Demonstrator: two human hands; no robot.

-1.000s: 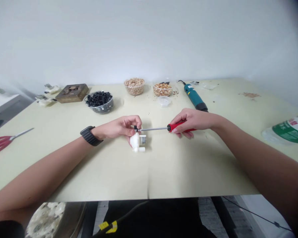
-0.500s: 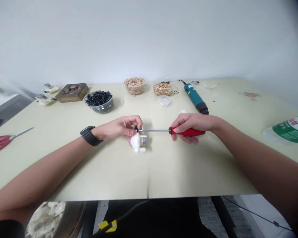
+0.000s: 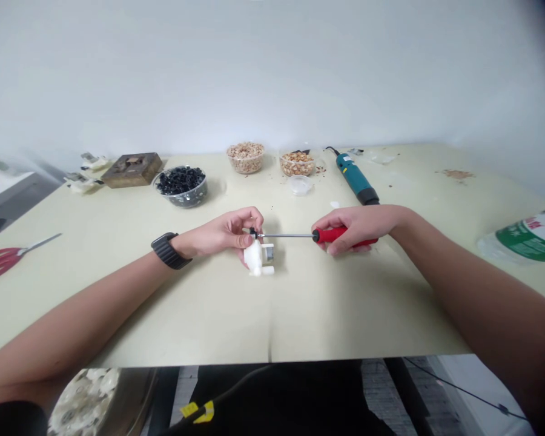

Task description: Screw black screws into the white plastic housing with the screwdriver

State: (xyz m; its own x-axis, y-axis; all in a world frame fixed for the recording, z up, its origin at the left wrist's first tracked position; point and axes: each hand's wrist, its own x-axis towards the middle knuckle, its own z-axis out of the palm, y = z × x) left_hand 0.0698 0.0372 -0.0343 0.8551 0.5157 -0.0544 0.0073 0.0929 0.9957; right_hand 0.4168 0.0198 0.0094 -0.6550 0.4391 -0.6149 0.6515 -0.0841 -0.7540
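My left hand (image 3: 236,231) is closed around a white plastic part (image 3: 254,257) with short stubs on its right side, held above the table. A small black piece (image 3: 253,232) sits at its top, between my thumb and fingers. My right hand (image 3: 356,227) grips the red handle of a screwdriver (image 3: 329,235). Its shaft lies level, pointing left, with the tip at the black piece. Whether the tip sits in a screw is too small to tell.
Behind my hands stand a tub of black pieces (image 3: 181,184), tubs of small tan pieces (image 3: 245,158) and brassy pieces (image 3: 297,163), and a teal power screwdriver (image 3: 356,178). Red-handled scissors (image 3: 4,260) lie left, near a metal block (image 3: 133,169). A labelled bottle (image 3: 527,239) is at right.
The white part and my left hand have shifted slightly right. My right hand has rolled around the screwdriver handle, its fingers now on the far side and the thumb lower.
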